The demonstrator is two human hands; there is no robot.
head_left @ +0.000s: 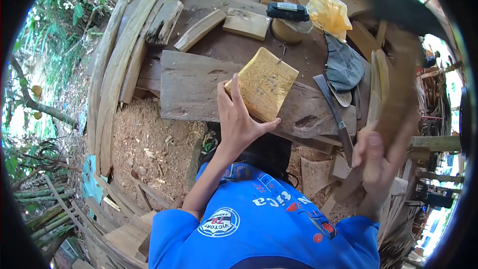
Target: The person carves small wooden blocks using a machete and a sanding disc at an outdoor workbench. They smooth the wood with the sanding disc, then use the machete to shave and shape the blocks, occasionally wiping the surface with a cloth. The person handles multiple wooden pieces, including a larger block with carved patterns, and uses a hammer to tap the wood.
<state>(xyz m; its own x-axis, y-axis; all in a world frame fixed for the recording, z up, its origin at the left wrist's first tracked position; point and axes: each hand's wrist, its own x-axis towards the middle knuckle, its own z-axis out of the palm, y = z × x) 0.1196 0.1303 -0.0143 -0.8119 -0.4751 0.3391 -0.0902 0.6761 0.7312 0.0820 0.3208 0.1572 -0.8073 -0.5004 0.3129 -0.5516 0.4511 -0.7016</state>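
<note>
My left hand (pixel 239 114) grips a square yellow block (pixel 264 82) at its side and lower corner, over a weathered plank (pixel 191 87); small dark marks dot the block's top. My right hand (pixel 381 162) is closed round the thick wooden handle (pixel 398 89) of a raised tool, whose broad dark head (pixel 401 10) is blurred at upper right. Left of that tool, a long blade with a handle (pixel 328 104) lies across the plank, beside a grey cloth (pixel 342 62).
A dark device (pixel 288 11) sits on a round container (pixel 286 34) near a yellow plastic bag (pixel 326 15). Wood offcuts (pixel 244 25) lie on the bench. Long slats (pixel 114 84) line the left side above sawdust-covered ground (pixel 154 144); branches and plants (pixel 35 99) stand beyond.
</note>
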